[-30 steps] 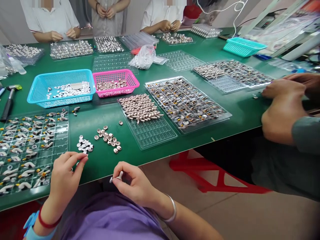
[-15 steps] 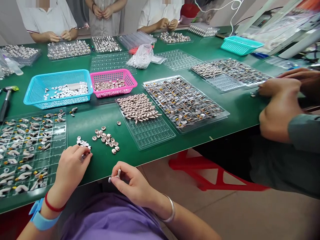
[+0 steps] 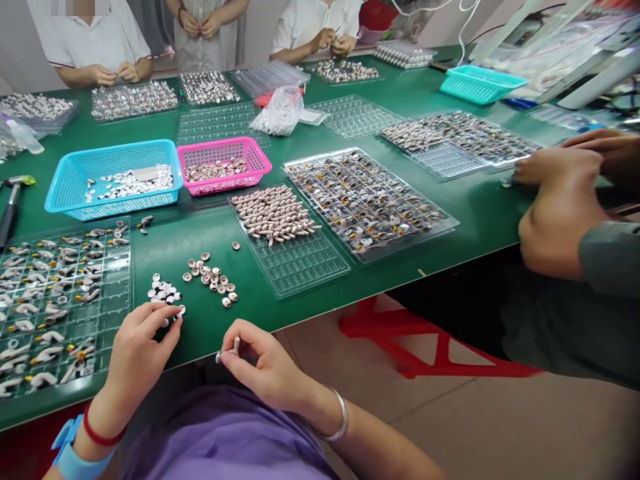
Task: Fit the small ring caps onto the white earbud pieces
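My left hand [image 3: 145, 343] pinches a small white round disc [image 3: 181, 311] between thumb and index finger, just over the table. A loose pile of similar white discs [image 3: 161, 291] lies beyond its fingertips. At the table's front edge my right hand [image 3: 263, 363] is closed on a small stemmed part, pale with a rounded end [image 3: 219, 357], which looks like an earphone housing. Its fingers hide much of that part. Several rose-gold caps [image 3: 213, 277] lie loose between the hands and the trays.
A tray of earphone parts [image 3: 113, 320] lies at left. Farther back stand a blue basket [image 3: 113, 208], a pink basket [image 3: 227, 187] and a hammer [image 3: 10, 213]. Stem parts [image 3: 275, 212] and a filled tray [image 3: 365, 200] lie right of centre. A co-worker's arm [image 3: 560, 213] is at right.
My left hand has drawn back slightly from the white pile, and a white disc now shows between its fingertips. My right hand has hardly moved and keeps its part.
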Available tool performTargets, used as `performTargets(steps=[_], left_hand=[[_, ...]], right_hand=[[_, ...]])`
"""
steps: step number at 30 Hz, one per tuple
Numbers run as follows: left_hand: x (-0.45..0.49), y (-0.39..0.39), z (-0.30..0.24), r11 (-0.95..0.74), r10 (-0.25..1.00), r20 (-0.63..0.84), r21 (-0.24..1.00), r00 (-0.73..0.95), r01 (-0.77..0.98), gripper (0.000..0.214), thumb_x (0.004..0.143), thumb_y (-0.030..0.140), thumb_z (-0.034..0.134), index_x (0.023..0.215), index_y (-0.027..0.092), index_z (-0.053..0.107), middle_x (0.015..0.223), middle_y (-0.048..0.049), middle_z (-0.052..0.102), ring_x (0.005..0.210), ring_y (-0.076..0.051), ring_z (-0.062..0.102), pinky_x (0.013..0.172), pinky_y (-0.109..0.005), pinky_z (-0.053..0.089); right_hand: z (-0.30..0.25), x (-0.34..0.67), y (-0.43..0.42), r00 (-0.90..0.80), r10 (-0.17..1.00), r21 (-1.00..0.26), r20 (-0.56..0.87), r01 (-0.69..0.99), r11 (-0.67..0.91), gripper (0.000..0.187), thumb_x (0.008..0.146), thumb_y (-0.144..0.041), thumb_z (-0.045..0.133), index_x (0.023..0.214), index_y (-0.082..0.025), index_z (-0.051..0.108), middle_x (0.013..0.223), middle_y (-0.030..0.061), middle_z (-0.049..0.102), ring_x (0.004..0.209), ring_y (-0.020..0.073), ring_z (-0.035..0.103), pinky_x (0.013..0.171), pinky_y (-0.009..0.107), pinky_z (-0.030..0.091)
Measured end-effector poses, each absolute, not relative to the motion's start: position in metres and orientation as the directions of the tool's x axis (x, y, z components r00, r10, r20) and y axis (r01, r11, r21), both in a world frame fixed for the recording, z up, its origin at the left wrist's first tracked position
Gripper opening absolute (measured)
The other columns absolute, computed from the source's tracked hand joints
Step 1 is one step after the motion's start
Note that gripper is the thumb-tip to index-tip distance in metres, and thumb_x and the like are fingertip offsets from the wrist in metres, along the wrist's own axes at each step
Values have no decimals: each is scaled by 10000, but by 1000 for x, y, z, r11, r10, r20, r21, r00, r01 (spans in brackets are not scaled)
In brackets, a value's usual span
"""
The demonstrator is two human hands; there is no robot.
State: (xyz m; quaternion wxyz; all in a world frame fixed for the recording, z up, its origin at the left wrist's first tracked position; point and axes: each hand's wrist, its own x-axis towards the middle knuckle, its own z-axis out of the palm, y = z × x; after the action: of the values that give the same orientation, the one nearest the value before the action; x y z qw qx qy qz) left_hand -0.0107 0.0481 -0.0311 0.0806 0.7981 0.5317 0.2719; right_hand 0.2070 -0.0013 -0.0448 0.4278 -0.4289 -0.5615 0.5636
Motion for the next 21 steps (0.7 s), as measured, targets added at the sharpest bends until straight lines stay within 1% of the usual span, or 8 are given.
performTargets(steps=[3, 5, 7, 9, 10, 12, 16, 21], left_hand=[[-10, 44, -28, -417, 892, 368, 450, 261, 790, 151, 887, 279, 614, 944, 218, 739, 906, -38, 729, 775, -183, 701, 704, -288, 533], [-8, 39, -24, -409, 900, 363, 507, 242, 759, 132, 883, 271, 628, 934, 215, 735, 904, -33, 721, 754, -163, 699, 668, -260, 542], [-5, 33, -19, -368, 928, 305, 651, 215, 664, 97, 859, 267, 665, 906, 223, 737, 896, -21, 718, 732, -144, 701, 650, -232, 562], [-2, 26, -15, -273, 961, 205, 819, 186, 505, 73, 818, 269, 715, 875, 233, 746, 876, -10, 726, 737, -141, 711, 652, -213, 584], [0, 23, -14, -211, 973, 151, 881, 172, 423, 74, 798, 271, 738, 862, 235, 750, 861, -7, 731, 741, -146, 718, 654, -210, 593], [3, 17, -12, -90, 989, 50, 949, 139, 301, 104, 767, 284, 775, 857, 234, 755, 833, -5, 744, 736, -157, 732, 651, -209, 608], [5, 9, -16, 76, 994, -87, 984, 64, 164, 197, 707, 321, 840, 870, 233, 772, 830, -14, 764, 721, -175, 753, 652, -215, 626], [4, 0, -27, 64, 998, -63, 985, -13, 159, 183, 720, 368, 830, 859, 250, 810, 910, -31, 773, 809, -192, 752, 707, -224, 630]], right_hand=[[-46, 205, 0, -264, 964, -1000, 29, -3, 29, 71, 842, -198, 602, 802, -191, 544, 756, -16, 525, 639, 105, 477, 581, 223, 409], [-46, 202, 1, -265, 961, -997, 75, -45, 65, 67, 847, -195, 595, 813, -192, 538, 859, 20, 587, 692, 111, 522, 614, 224, 447], [-45, 199, 2, -278, 954, -990, 115, -106, 89, 71, 862, -200, 584, 821, -192, 527, 1008, 66, 639, 753, 116, 564, 662, 231, 485], [-42, 196, 2, -301, 942, -983, 147, -149, 106, 76, 878, -206, 571, 823, -193, 521, 1109, 99, 656, 784, 120, 593, 702, 246, 509], [-41, 195, 2, -313, 935, -980, 165, -160, 120, 78, 882, -206, 566, 820, -193, 521, 1125, 107, 663, 790, 122, 604, 708, 249, 514], [-37, 194, 2, -322, 924, -974, 205, -155, 162, 79, 878, -201, 565, 811, -194, 524, 1120, 114, 678, 821, 135, 627, 709, 252, 519], [-32, 195, -1, -313, 912, -963, 266, -120, 240, 76, 865, -175, 574, 807, -199, 531, 1106, 124, 702, 921, 169, 654, 746, 267, 536], [-27, 197, -5, -335, 889, -950, 312, -93, 298, 75, 861, -161, 562, 829, -211, 515, 1134, 134, 703, 972, 181, 667, 812, 290, 551]])
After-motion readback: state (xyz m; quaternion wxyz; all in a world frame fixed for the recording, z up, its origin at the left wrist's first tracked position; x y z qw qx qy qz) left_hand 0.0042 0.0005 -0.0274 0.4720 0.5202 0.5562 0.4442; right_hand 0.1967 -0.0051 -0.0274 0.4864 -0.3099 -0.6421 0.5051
